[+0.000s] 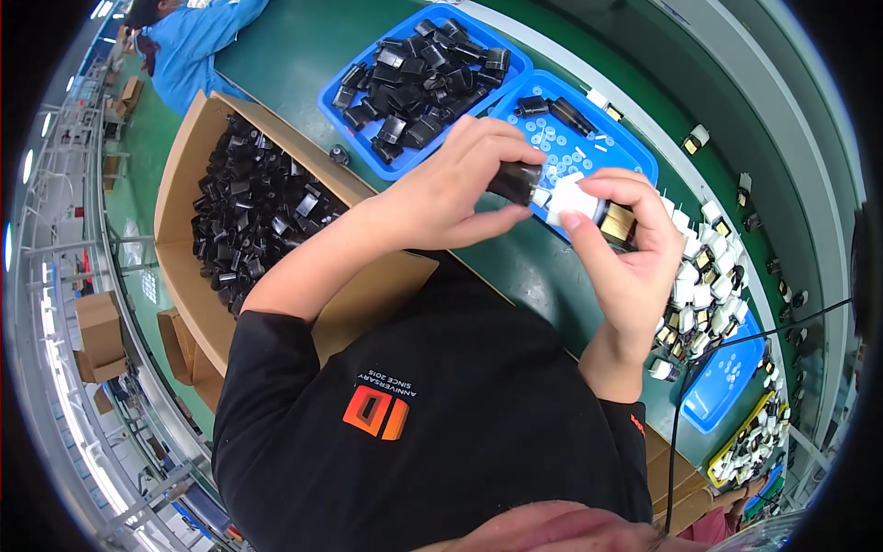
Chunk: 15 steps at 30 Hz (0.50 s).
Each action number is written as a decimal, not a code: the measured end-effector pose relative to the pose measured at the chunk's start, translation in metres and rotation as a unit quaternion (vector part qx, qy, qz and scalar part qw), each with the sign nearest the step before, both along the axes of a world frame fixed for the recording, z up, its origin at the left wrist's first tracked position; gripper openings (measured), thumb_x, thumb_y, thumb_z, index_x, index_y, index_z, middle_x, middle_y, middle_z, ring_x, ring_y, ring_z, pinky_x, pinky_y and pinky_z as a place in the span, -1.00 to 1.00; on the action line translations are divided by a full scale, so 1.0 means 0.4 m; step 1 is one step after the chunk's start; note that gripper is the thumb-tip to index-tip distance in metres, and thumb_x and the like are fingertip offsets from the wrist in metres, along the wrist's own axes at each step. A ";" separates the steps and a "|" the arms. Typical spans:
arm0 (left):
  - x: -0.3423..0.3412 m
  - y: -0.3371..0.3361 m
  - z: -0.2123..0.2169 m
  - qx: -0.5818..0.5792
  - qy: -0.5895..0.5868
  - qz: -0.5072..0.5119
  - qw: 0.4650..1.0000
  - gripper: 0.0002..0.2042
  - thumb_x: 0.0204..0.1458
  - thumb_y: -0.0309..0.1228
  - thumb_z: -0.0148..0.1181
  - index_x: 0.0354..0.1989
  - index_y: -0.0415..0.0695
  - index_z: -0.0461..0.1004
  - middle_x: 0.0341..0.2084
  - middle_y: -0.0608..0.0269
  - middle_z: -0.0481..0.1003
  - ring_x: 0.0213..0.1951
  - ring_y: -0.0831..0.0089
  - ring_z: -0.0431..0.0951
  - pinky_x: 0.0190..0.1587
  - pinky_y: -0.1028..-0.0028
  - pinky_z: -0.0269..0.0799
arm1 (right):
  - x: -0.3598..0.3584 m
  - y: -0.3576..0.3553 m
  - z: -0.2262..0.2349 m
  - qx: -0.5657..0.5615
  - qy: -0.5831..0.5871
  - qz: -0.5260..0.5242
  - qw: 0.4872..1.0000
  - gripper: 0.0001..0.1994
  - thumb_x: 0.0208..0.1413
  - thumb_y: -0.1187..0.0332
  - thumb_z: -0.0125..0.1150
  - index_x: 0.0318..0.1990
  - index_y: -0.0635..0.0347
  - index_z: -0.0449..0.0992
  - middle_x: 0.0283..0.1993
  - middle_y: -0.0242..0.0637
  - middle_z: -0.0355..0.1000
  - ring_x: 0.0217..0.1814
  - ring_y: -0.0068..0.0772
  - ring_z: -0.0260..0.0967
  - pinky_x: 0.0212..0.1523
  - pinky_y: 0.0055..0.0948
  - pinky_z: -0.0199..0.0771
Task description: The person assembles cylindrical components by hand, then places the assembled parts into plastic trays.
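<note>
My left hand (451, 184) is closed round a dark, hollow black plastic housing (517, 182). Between thumb and fingers, my right hand (639, 244) grips a white plastic part (572, 200) with a gold-coloured band and a dark end. The two pieces meet, or nearly meet, end to end over a blue tray (644, 158); whether they are joined I cannot tell. That tray holds clear washers (549, 134), small white pins and a few black housings (570, 115). Beyond my left hand, another blue tray (325, 99) is heaped with black housings (418, 83).
At my left stands an open cardboard box (175, 202) full of black housings. White parts (704, 285) lie piled right of my right hand, near another blue tray (704, 409) and a yellow tray (722, 465). A black cable (674, 432) crosses there. A person in blue (189, 51) is at the far left.
</note>
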<state>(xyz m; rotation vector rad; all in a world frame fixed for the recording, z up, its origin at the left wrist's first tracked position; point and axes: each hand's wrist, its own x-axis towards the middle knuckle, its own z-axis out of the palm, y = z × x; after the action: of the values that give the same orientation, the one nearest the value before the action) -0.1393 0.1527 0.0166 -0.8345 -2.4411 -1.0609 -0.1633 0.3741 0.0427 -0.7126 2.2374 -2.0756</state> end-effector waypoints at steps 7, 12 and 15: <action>-0.006 0.016 -0.026 0.014 -0.032 -0.001 0.999 -0.42 -0.10 -0.51 0.41 0.14 -0.23 0.32 0.00 0.01 0.36 0.06 0.08 0.38 0.11 0.27 0.33 | -0.012 -0.030 -0.065 0.007 0.037 -0.045 0.998 -0.76 -0.07 0.58 0.39 -0.20 0.30 0.54 -0.14 -0.20 0.48 -0.08 -0.43 0.45 -0.03 -0.49 0.43; -0.005 0.009 -0.024 0.012 -0.022 0.012 1.000 -0.43 -0.06 -0.45 0.41 0.15 -0.22 0.35 0.00 0.06 0.42 0.07 0.10 0.43 0.13 0.26 0.34 | -0.010 -0.026 -0.096 -0.011 0.025 -0.043 0.999 -0.75 -0.08 0.58 0.41 -0.19 0.29 0.54 -0.13 -0.20 0.48 -0.08 -0.43 0.45 -0.05 -0.52 0.43; -0.005 0.005 -0.028 0.030 -0.035 -0.015 0.999 -0.47 -0.05 -0.44 0.40 0.14 -0.20 0.38 -0.01 0.09 0.44 0.05 0.13 0.44 0.13 0.27 0.34 | -0.027 -0.014 -0.089 0.011 0.024 0.021 0.999 -0.74 -0.07 0.60 0.37 -0.18 0.29 0.52 -0.13 -0.20 0.46 -0.07 -0.43 0.42 -0.03 -0.51 0.40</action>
<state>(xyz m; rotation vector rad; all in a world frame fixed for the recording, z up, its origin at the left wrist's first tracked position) -0.1415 0.1547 0.0054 -0.8303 -2.4481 -1.1856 -0.1741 0.3684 0.0070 -0.8103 2.2462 -2.0325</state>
